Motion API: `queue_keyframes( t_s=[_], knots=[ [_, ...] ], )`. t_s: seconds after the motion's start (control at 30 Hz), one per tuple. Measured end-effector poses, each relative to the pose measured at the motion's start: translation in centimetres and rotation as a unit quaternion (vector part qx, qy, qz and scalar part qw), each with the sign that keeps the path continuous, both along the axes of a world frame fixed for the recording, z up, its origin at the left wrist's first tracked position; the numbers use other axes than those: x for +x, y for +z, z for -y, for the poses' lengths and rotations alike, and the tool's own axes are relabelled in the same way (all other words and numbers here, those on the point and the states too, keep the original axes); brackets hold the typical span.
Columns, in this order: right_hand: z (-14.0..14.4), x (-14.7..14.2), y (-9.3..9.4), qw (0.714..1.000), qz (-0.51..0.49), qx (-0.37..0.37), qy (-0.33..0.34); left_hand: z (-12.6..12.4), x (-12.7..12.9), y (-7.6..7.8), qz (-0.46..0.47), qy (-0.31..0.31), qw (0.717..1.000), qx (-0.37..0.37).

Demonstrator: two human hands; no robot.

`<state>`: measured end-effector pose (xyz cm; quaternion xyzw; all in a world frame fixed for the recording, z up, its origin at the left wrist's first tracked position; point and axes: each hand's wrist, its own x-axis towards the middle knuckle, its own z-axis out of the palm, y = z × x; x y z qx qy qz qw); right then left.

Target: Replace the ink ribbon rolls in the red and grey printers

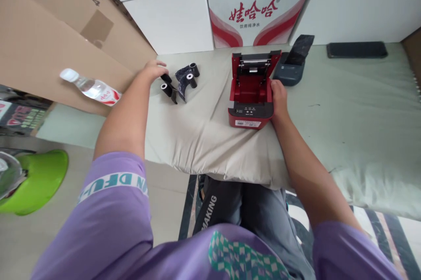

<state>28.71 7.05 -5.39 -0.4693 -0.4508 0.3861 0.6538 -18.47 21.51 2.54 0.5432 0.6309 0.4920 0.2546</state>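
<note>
My left hand (154, 71) is at the left of the bed-like padded surface, fingers stretched out over a black ribbon roll (166, 78); I cannot tell whether they touch it. Close by lie more black rolls (166, 90) with strips of shiny dark film (181, 85) between them. In the middle stands a red and black label printer (250, 115), its lid raised and its red inside bare. My right hand (279, 96) grips the printer's right side, part of the fingers hidden. Behind it sits a smaller dark device (289, 74) with a black strip sticking up.
White cartons (256, 17) line the back, and a black phone (357, 50) lies at their foot on the right. A clear water bottle (92, 88) leans by a brown cardboard box (82, 26) at left. A green stool (49, 179) stands on the floor.
</note>
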Motion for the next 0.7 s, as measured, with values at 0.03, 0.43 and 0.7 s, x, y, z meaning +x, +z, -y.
queue_keyframes(
  t_s=[0.03, 0.43, 0.7],
  knots=[
    [-0.1, 0.0, -0.1, 1.0, 0.001, 0.002, 0.0, 0.5, 0.3, 0.6, -0.029, 0.033, 0.999, 0.005],
    [-0.5, 0.1, -0.4, 1.0, 0.02, 0.001, -0.009, 6.1, 12.1, 0.9, -0.262, -0.131, 0.955, -0.047],
    [-0.4, -0.4, -0.3, 1.0, 0.0, -0.01, 0.006, 13.3, 16.7, 3.5, 0.217, -0.189, 0.953, 0.09]
  ],
)
